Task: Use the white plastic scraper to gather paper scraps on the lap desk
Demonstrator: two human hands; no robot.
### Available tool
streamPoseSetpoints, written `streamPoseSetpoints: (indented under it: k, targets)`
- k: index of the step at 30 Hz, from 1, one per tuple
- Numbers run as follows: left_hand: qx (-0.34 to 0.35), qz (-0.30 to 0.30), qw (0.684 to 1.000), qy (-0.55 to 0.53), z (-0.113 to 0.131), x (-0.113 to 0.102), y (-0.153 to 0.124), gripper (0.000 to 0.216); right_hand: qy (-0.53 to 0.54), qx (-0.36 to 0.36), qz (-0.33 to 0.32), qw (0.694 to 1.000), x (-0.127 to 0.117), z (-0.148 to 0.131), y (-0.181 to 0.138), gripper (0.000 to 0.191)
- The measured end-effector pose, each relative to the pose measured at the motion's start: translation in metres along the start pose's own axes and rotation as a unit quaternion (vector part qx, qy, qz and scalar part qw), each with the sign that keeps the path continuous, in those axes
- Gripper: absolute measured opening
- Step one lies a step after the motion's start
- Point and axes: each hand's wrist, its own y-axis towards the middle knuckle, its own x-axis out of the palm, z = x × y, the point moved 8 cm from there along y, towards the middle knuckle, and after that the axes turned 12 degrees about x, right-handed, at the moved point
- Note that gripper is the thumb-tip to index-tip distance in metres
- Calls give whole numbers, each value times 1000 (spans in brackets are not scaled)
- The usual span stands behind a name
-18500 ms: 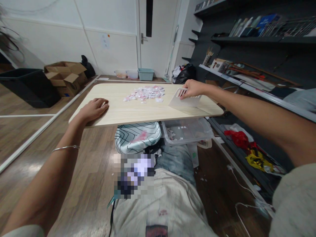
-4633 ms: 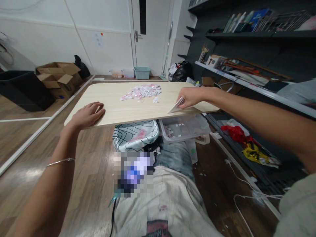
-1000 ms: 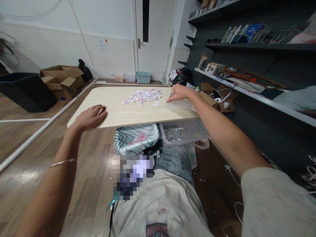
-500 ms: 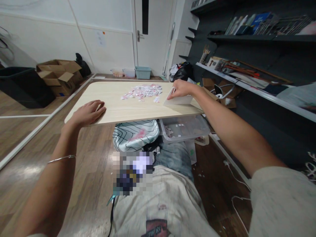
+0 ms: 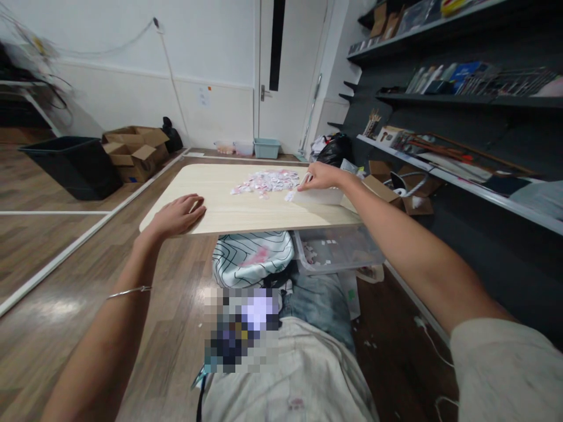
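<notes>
Room: wooden floor, white walls, dark shelves along the right side.
Surface: a pale wooden table [image 5: 229, 202], its near edge bare between the hands.
Left hand: the left hand [image 5: 178, 215] is laid flat and open on the near left corner, holding nothing.
Right hand: the right hand [image 5: 319, 176] is closed on the top edge of a white plastic scraper [image 5: 317, 196], stood on the tabletop.
Pile: paper scraps [image 5: 267, 180] are heaped just left of the scraper, well apart from the left hand.
Below: a clear plastic bin [image 5: 338, 251] is seen under the right edge.
</notes>
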Motion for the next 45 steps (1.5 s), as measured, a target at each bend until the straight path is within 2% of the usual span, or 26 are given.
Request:
streamPoseSetpoints:
  k: [4,8,14,18,21,25,30,37,40,45]
  targets:
    - [1,4,1000,-2,0,-1,-1,72,-8,25,3,1000,4,9,12,59]
    - [7,-3,1000,3,3,-2,-1,73,-40,23,6,999,4,6,14,60]
    - [4,-7,1000,6,6,-3,-1,74,-18,-35,-49,998,4,-2,-17,67]
    - [5,-7,1000,8,5,-3,-1,74,25,-34,-74,996,6,6,-32,71]
    - [8,-5,1000,6,3,-2,0,75,41,-13,-45,998,4,12,-25,73]
    - [16,2,1000,5,0,-1,1,71,21,8,7,1000,1,10,0,69]
    - [25,9,1000,5,-1,1,2,67,-35,-12,-4,999,5,1,13,65]
    - [20,8,1000,5,0,1,1,68,-20,-64,-41,997,7,-1,-16,74]
    - [19,5,1000,4,0,1,1,68,-5,-64,-50,997,7,1,-26,76]
    - [15,4,1000,3,-3,2,1,67,27,-43,-27,998,6,7,-30,79]
